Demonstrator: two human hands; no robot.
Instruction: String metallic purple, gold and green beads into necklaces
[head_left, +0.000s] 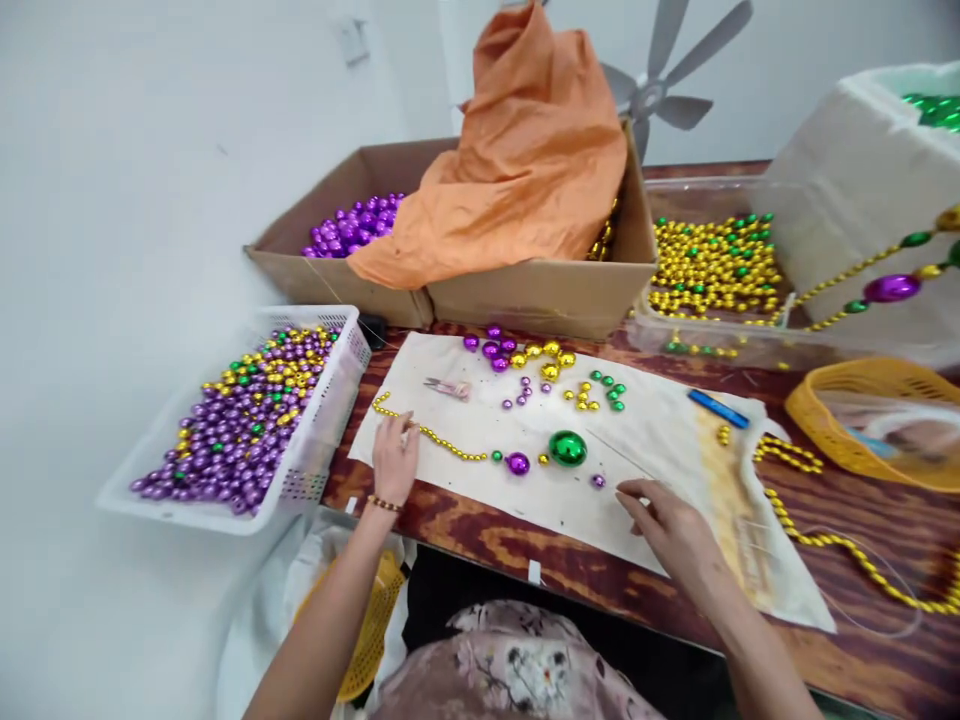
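Note:
My left hand (395,458) lies at the left of the white cloth (457,500), its fingers on a string of small gold beads (450,446). Right of that string, a small green bead, a purple bead (517,463), a small gold bead and a large green bead (568,448) lie in a row. A small purple bead (598,481) is close to my right hand (664,515). The right thumb and fingertips are close together at a thin needle or wire (619,450); the exact hold is too small to tell.
Snips (450,389) and purple, gold and green bead groups lie farther back. A white basket (341,375) of beads stands left, cardboard boxes (540,295) behind. At the right are a blue marker (718,409), a yellow basket (862,460) and gold bead strands (847,545).

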